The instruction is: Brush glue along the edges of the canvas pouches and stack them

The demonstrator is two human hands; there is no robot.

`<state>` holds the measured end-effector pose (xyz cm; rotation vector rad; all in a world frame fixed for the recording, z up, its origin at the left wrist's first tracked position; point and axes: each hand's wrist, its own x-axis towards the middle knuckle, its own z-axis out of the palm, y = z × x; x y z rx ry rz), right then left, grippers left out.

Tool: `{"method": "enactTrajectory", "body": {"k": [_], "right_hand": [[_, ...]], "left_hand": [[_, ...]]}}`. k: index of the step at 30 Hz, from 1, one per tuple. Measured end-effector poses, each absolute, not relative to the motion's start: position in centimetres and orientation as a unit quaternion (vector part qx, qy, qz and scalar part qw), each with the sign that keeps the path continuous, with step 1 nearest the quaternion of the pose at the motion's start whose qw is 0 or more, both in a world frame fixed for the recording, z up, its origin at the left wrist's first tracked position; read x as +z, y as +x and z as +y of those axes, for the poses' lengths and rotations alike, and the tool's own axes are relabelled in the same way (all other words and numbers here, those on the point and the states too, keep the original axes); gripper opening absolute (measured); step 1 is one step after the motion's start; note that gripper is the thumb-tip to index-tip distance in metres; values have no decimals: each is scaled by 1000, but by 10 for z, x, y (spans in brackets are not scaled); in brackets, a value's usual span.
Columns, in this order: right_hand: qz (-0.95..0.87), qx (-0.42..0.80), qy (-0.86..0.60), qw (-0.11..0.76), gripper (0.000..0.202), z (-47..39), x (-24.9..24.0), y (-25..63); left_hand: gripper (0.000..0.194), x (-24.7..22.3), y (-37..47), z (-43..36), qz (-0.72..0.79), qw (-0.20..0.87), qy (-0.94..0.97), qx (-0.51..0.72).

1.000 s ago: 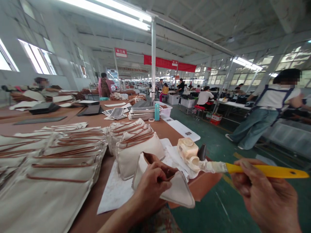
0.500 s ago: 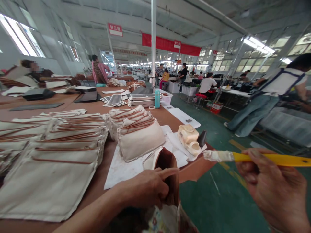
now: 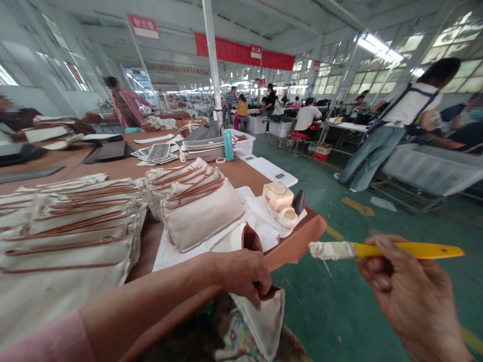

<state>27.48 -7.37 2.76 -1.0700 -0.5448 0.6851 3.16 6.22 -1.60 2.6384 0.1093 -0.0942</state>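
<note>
Big factory hall, strip lights, green floor, brown-covered table loaded with stacked cream pouches. The worker's hands are well apart. Left hand is clamped on the rim of one loose pouch at the table's near edge, its lower part hanging over a floral cloth. Right hand pinches a yellow-handled brush out over the floor, bristles caked white; can't tell if it's wet. Crusty pale bottle sits near the table corner, dark cone right beside it.

What could go sideways, imo: if that white stuff is runny, it could drip on the floor, or smear the pouch's pale outside if the brush wanders. A weak left grip might let the pouch slip down. And a careless bump could tip that bottle.
</note>
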Motion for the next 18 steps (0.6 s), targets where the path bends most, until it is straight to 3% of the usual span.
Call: {"method": "enactTrajectory", "body": {"k": [4, 9, 18], "right_hand": [[-221, 335, -504, 765, 31, -74, 12, 284], [-216, 362, -511, 749, 32, -72, -10, 282], [-269, 431, -499, 702, 33, -67, -19, 253]], "left_hand": [[18, -30, 24, 57, 79, 278, 957, -31], [12, -45, 12, 34, 213, 200, 956, 12], [27, -30, -8, -11, 107, -5, 964, 243]]}}
